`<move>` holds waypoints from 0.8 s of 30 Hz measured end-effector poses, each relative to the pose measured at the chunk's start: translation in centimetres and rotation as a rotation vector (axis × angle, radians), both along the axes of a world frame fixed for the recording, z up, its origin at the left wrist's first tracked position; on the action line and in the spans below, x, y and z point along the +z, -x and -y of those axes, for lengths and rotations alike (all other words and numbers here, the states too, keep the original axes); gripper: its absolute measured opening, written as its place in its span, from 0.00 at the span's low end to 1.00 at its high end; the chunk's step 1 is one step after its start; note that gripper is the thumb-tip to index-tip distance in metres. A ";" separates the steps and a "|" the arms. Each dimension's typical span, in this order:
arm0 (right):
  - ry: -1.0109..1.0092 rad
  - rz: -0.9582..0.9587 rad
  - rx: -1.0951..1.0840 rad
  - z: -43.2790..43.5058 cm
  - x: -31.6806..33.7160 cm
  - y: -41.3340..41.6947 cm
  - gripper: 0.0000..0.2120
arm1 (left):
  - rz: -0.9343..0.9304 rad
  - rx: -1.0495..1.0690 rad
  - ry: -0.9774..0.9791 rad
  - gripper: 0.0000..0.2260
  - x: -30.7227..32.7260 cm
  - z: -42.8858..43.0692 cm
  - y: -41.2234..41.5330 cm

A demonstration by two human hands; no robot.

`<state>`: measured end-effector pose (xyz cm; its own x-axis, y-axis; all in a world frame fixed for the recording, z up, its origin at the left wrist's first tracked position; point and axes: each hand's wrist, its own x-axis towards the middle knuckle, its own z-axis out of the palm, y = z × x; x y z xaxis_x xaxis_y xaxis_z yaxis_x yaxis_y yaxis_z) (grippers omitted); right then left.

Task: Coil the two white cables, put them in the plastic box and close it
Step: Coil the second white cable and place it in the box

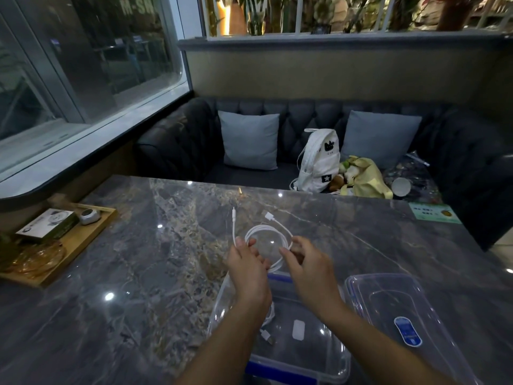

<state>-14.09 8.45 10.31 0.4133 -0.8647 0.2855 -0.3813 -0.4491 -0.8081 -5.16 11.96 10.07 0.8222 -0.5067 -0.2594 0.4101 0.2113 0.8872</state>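
A wooden tray [83,237] sat at the left edge of the counter [155,259], carrying a carton [48,226] and an amber dish [39,258]; a green card [433,213] lay at the far right corner. At the near edge stood the clear box [222,301], open, with its lid [388,301] just beside it on the right. Both forearms crossed over the box, the left one hiding part of the second cable [267,334] lying inside.

Just beyond the box, above the counter's middle, both hands held the cable [266,226] wound into a round loop. The left hand [248,269] had its grip curled round the loop's left side, and the right hand [308,269] pinched the right side. The loop's opening faced up, and its two loose ends – one thin plug, one broad – pointed toward the far edge.

The counter was glossy grey marble. Behind it ran a dark tufted sofa [180,140] with two grey cushions [249,140] and a white backpack [319,162]; a window [83,65] was on the left.
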 end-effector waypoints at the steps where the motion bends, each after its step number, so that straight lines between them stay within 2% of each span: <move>1: -0.031 -0.013 -0.011 0.2 0.2 -0.1 0.09 | 0.026 -0.005 -0.008 0.16 -0.1 0.0 0.2; 4: -0.147 -0.020 -0.011 0.6 0.3 -0.4 0.09 | 0.085 -0.021 -0.002 0.16 -0.3 0.1 0.4; 8: -0.431 -0.003 -0.024 2.0 -0.1 -0.8 0.10 | 0.147 -0.114 0.040 0.16 -0.9 0.0 0.8; 12: -0.618 0.006 -0.075 3.4 -0.8 -0.7 0.08 | 0.259 -0.216 -0.059 0.16 -1.2 0.3 0.9; 15: -0.678 0.048 -0.042 3.7 -1.0 -0.3 0.06 | 0.513 -0.204 -0.197 0.17 -1.4 0.6 0.6; 18: -0.698 0.095 -0.009 3.8 -0.8 0.1 0.07 | 0.866 -0.134 -0.455 0.16 -1.9 0.9 0.1; 19: -0.705 0.122 0.000 3.8 -0.7 0.2 0.07 | 0.928 -0.135 -0.521 0.16 -1.9 1.0 -0.2; 23: -0.704 0.179 0.047 3.7 -0.2 0.6 0.02 | 0.896 -0.275 -0.628 0.16 -1.5 2.0 -1.0; 24: -0.628 0.112 0.036 3.6 -0.2 0.8 0.06 | 0.885 -0.291 -0.633 0.16 -1.5 2.1 -1.0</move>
<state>-14.85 4.82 10.09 0.4424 -0.8673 -0.2283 -0.2724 0.1126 -0.9556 -4.13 9.88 8.54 0.7165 -0.6932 0.0782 -0.4566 -0.3814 0.8037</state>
